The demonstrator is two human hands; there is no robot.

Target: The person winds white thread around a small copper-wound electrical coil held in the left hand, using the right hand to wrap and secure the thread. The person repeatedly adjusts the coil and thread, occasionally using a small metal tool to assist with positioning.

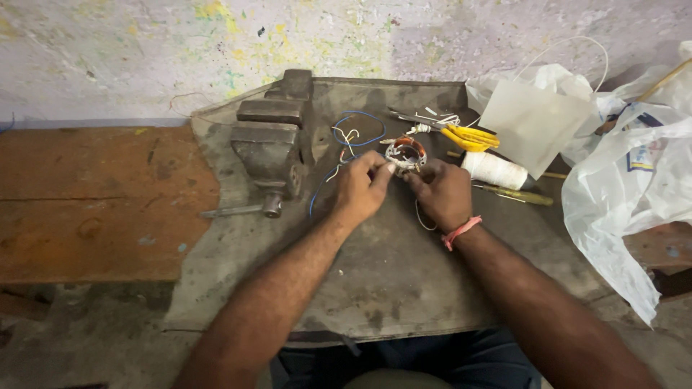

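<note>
A small round motor coil with copper windings and white binding lies on the grey bench top. My left hand pinches its left edge with thumb and fingers. My right hand, with a pink thread band at the wrist, grips the coil's lower right side and a thin white string that hangs down from it. Blue and white wires trail from the coil toward the back.
A heavy iron bench vise stands left of the coil. Yellow-handled pliers, a spool of white thread and a screwdriver lie right of it. White plastic bags pile at the right. A brown wooden board lies left.
</note>
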